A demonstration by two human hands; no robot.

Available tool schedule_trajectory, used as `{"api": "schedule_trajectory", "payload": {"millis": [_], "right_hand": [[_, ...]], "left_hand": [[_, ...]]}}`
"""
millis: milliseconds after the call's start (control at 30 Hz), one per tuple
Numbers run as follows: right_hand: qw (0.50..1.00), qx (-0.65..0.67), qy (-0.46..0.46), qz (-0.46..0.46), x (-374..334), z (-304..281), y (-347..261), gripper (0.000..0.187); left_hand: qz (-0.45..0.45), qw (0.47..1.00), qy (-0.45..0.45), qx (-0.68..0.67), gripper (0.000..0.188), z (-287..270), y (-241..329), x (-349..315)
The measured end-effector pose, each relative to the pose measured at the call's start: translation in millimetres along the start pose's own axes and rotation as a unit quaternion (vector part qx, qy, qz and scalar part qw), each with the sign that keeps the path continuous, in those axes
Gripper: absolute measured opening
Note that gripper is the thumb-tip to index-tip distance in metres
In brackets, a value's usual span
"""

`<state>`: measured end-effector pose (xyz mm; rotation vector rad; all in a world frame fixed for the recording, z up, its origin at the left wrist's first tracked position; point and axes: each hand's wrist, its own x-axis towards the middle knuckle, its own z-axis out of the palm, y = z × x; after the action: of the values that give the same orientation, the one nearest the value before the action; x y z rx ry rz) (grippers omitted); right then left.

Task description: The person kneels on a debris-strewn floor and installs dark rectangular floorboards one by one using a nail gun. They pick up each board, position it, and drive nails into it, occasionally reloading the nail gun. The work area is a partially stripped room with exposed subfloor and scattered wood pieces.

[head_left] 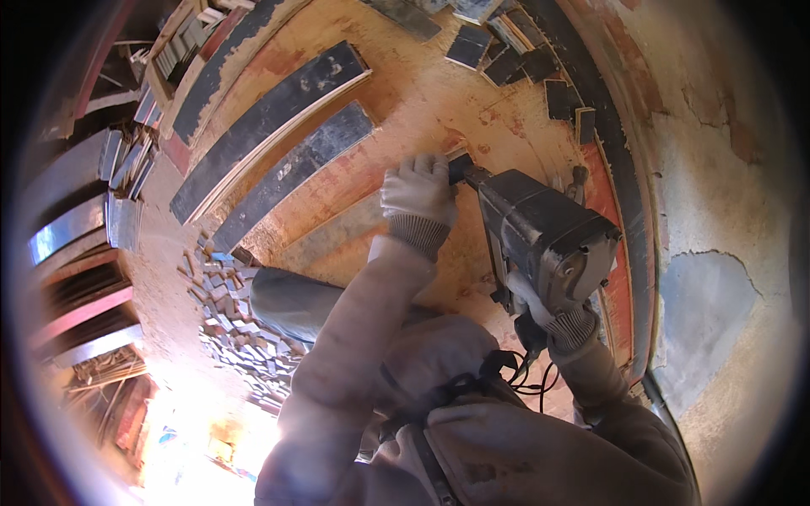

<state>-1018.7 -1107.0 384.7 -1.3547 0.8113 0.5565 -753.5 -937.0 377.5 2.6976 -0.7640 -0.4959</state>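
A bulky black power tool (544, 228) with a worn casing stands over the wooden sheet, right of the middle. My left hand (418, 190), in a pale glove with a ribbed cuff, is closed at the dark front end of the tool; its fingers partly hide what they grip. Low at the tool's rear, my right hand (536, 299) in a similar glove wraps round the handle, mostly covered by the casing. Black cable (540, 386) loops below the right hand. What the tool's tip touches is hidden from me.
Long dark-faced boards (278, 126) lie to the left on the wooden sheet (413, 93). Small dark offcuts (506, 63) cluster at the far right. A heap of small blocks (240, 329) lies at the lower left. A stained wall (704, 194) rises on the right.
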Motion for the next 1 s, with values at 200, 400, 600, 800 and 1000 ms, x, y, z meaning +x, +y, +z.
{"api": "schedule_trajectory", "payload": {"millis": [200,400,600,800,1000], "right_hand": [[0.971,0.21,-0.064,0.095,-47,11,-78,0.042],[0.979,-0.194,-0.051,-0.019,-16,33,-117,0.012],[0.997,-0.066,0.027,0.011,-30,38,-128,0.012],[0.988,-0.123,0.082,0.037,-55,31,-102,0.016],[0.974,-0.159,0.089,0.136,-42,25,-30,0.036]], "left_hand": [[0.004,0.999,-0.036,-0.038,0.046,0,-8,-1],[0.0,0.993,0.015,-0.119,0.049,9,-22,-3],[0.007,0.985,0.17,-0.031,0.049,22,-49,-34],[0.082,0.989,0.126,-0.009,0.043,-9,-88,-56],[0.054,0.973,0.213,0.064,0.044,-128,-131,-142]]}}
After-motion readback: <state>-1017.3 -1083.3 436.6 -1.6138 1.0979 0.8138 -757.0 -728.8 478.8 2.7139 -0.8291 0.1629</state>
